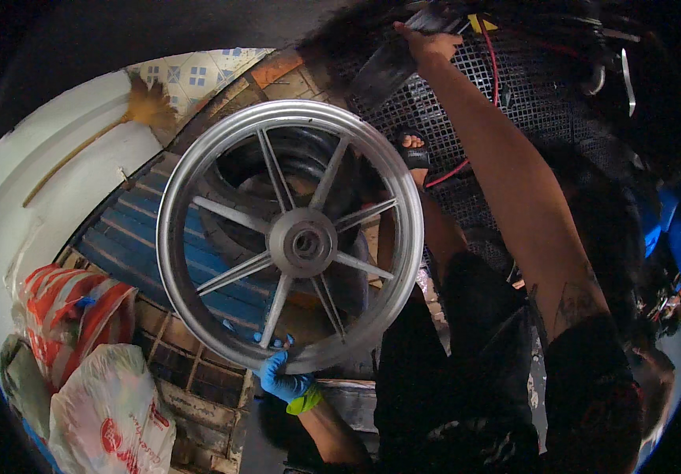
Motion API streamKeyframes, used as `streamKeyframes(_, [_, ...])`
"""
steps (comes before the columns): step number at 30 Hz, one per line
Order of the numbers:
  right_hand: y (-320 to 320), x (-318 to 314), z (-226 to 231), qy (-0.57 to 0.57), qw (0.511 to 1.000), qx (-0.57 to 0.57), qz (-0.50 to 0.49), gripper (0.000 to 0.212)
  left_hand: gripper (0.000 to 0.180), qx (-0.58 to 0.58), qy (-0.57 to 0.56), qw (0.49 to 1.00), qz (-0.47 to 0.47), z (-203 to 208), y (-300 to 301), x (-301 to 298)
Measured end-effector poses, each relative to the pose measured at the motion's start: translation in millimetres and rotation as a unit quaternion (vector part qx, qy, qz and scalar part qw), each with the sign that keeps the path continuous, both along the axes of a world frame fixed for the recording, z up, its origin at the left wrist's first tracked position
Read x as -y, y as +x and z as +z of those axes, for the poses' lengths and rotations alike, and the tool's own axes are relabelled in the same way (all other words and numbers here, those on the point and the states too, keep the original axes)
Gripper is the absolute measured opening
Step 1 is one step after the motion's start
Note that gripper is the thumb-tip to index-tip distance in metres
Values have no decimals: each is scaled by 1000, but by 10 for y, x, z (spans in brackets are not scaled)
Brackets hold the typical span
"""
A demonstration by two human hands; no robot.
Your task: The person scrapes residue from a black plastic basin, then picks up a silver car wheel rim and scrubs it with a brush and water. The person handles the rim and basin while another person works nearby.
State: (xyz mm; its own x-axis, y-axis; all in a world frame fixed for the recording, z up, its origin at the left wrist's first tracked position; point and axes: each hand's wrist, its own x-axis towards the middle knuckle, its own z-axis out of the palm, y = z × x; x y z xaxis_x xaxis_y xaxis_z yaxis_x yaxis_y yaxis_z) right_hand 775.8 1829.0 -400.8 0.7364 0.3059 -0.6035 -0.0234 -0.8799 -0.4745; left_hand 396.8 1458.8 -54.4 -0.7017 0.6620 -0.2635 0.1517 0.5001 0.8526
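Observation:
A silver alloy wheel [303, 241] with slim spokes and a round hub takes up the middle of the view, tilted toward me. My left hand [283, 385], in a blue glove with a yellow-green cuff, grips the wheel's lower edge; blue fingertips show inside the rim. My bare right hand [433, 47] reaches far up, its fingers closed at a dark, flat piece that is too dim to name. Behind the spokes, partly hidden by the wheel, lies a black tyre [249, 162].
Blue slats [131, 225] lie left of the wheel. A straw broom [149, 107] rests by the white wall. A striped red bag [80, 316] and a white plastic bag [111, 415] sit lower left. A red hose [493, 71] crosses black perforated matting [530, 87].

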Motion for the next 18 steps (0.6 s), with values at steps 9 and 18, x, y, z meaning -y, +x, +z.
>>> streamKeyframes(9, [592, -141, -401, -33, 994, -105, -27, 135, 7, 48, -26, 998, 13, -11, -164, -146])
streamKeyframes(18, [-379, -311, 427, -56, 985, -100, -131, 123, 72, 126, -114, 982, 78, 42, -365, 110])
